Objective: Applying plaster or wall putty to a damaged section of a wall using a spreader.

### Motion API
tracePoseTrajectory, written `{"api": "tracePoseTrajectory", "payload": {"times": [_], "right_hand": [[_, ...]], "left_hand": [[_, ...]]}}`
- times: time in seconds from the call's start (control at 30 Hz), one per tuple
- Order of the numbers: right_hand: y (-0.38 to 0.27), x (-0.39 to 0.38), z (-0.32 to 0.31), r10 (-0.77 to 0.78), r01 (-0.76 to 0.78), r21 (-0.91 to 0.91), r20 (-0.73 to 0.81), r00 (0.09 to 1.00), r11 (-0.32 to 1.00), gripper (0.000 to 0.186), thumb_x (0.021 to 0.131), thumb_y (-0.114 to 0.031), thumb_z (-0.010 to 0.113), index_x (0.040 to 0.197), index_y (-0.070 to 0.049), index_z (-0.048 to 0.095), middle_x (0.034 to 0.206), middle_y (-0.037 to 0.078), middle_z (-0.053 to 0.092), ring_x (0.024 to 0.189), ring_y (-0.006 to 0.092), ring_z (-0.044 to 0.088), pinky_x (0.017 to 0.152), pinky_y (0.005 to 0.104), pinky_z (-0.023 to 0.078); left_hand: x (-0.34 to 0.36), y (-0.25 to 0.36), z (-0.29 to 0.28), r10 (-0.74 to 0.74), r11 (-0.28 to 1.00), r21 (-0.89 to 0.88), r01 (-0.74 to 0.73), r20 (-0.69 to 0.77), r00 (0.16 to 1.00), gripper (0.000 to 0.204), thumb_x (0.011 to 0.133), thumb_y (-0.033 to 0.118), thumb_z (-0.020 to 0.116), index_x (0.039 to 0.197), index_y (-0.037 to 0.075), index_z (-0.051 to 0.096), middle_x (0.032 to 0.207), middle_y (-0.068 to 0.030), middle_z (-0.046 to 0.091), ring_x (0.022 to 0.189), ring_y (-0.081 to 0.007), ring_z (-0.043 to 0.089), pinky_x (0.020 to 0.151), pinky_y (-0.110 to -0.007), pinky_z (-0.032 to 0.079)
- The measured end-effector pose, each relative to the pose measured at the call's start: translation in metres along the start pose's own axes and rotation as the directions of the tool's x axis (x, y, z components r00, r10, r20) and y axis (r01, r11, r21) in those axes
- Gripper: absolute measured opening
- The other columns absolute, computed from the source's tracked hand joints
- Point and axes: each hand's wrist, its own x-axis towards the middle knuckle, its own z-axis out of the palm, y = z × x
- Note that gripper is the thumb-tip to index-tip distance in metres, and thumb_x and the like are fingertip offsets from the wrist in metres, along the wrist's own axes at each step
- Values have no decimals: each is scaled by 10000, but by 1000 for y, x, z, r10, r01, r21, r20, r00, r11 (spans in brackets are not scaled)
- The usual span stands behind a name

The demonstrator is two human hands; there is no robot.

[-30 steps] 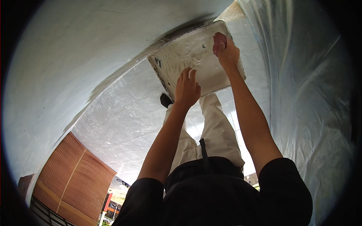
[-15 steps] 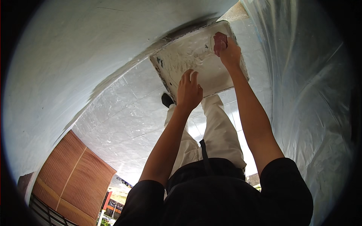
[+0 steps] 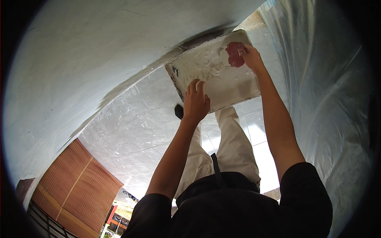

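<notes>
A shallow rectangular tray (image 3: pixel 238 89) with dark, crusted edges lies ahead of my legs, beside the wall. Pale, putty-like paste (image 3: pixel 202 65) is smeared over its far left half. Pinched in my right hand (image 3: pixel 253 58) is a flat, dark red putty scraper (image 3: pixel 235 54) with an uneven edge, held over the tray's far right part. A little pale paste shows by the scraper's left edge. My left hand (image 3: pixel 196 101) is above the tray's near left edge, fingers apart and slightly bent, with nothing seen in them.
A smooth pale wall (image 3: pixel 91 51) curves along the left. Clear plastic sheeting (image 3: pixel 321 103) hangs on the right. Grey floor tiles (image 3: pixel 131 115) carry white specks. A brown woven blind (image 3: pixel 79 186) hangs at the lower left, near dark railings. My black shoe (image 3: pixel 179 111) is beside the tray.
My right hand has drawn back slightly to the right, and the red scraper has turned so its flat face shows more. The left hand stays near the tray's edge. The view has shifted a little.
</notes>
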Motion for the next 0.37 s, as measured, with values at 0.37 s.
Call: {"api": "tracePoseTrajectory", "payload": {"times": [0.37], "right_hand": [[-24, -55, 1, 267, -290, 615, 132, 955, 734, 201, 924, -126, 583, 1105, -74, 654, 935, 9, 652, 801, 103, 607, 647, 257, 472]], "left_hand": [[-4, -10, -35, 22, 1000, -17, -23, -75, 997, 514, 795, 32, 592, 1283, 6, 431, 1330, -240, 434, 1233, -436, 444, 1037, -492, 388]]}}
